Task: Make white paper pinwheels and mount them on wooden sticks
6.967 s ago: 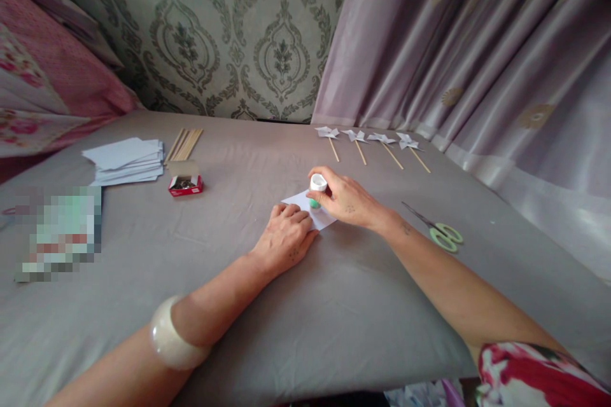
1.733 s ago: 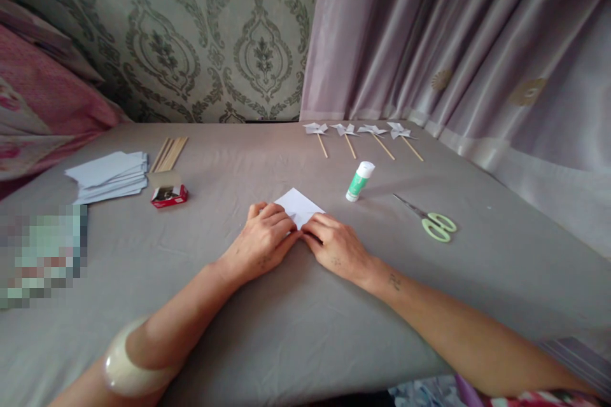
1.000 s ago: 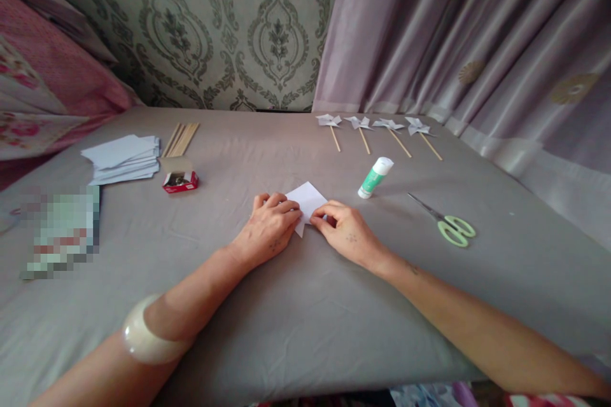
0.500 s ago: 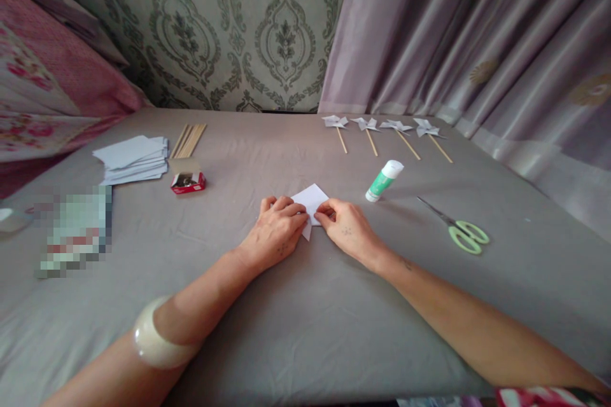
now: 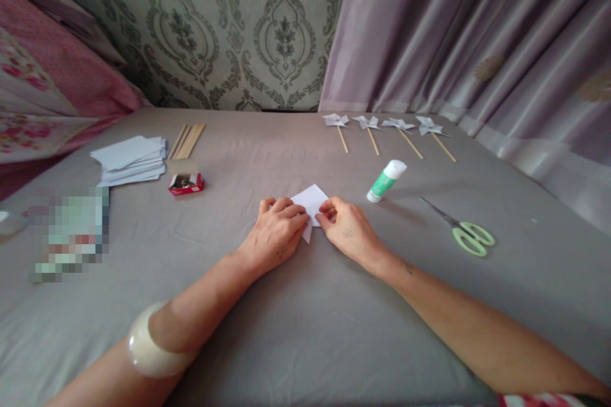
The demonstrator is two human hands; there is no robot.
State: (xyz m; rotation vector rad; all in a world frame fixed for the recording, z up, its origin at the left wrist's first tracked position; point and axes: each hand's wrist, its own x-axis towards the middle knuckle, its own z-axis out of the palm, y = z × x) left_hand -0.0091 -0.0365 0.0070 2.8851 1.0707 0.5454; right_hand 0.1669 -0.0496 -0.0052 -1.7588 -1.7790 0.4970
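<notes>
A small piece of white paper [image 5: 311, 198] lies on the cloth between my hands, with a pointed flap sticking out toward me. My left hand [image 5: 277, 227] rests over its left side, fingers bent and pressed down on it. At the right edge, my right hand [image 5: 347, 224] pinches the paper between thumb and fingers. Part of the sheet is hidden under the left fingers. A green and white glue stick [image 5: 387, 181] stands beyond my right hand. Scissors [image 5: 461, 229] with light green handles lie farther right.
Several paper pinwheels on sticks [image 5: 403, 125] lie in a row at the back right. To the left are a stack of white paper [image 5: 131, 159], wooden sticks [image 5: 188, 141] and an open red box [image 5: 185, 183]. A blurred packet [image 5: 74, 232] lies at the far left.
The view has shifted very slightly. Both hands stay on the paper in nearly the same place, and nothing else has visibly moved.
</notes>
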